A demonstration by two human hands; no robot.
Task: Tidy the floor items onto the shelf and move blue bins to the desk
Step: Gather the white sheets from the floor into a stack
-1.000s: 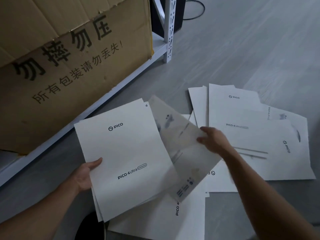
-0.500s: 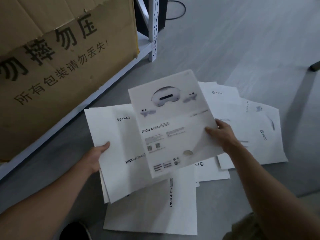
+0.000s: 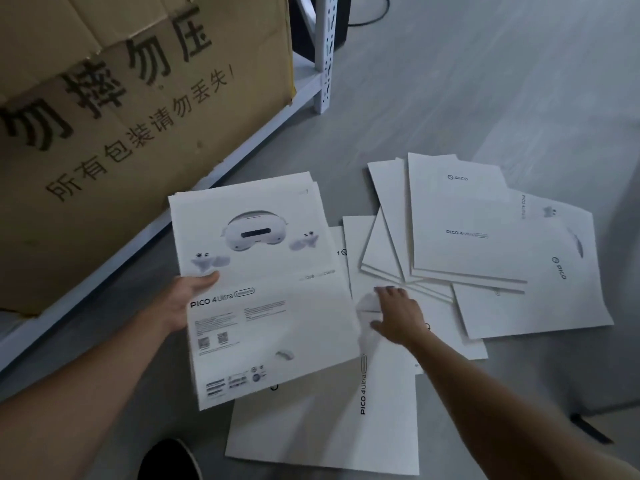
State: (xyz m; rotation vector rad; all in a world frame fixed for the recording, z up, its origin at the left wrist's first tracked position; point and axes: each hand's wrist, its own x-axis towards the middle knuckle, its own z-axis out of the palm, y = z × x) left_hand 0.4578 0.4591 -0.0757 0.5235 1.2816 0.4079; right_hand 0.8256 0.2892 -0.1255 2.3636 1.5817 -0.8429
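Note:
My left hand (image 3: pixel 185 299) grips the left edge of a stack of white PICO box sleeves (image 3: pixel 263 289), held above the floor; the top one shows a printed headset. My right hand (image 3: pixel 398 311) is off that stack, fingers spread, reaching down over more white sleeves lying on the grey floor (image 3: pixel 460 226), with its fingertips at their near edge. Another flat sleeve (image 3: pixel 329 427) lies on the floor below the held stack. No blue bins are in view.
A large brown cardboard box (image 3: pixel 121 109) with black Chinese lettering sits on the lowest board of a white metal shelf (image 3: pixel 325 64) at the left. A black cable (image 3: pixel 374 15) runs along the floor behind the shelf post. A dark shoe (image 3: pixel 166 459) shows at the bottom.
My right hand laid the headset-printed sleeve onto the stack in my left hand, let go, and moved right toward the sleeves on the floor.

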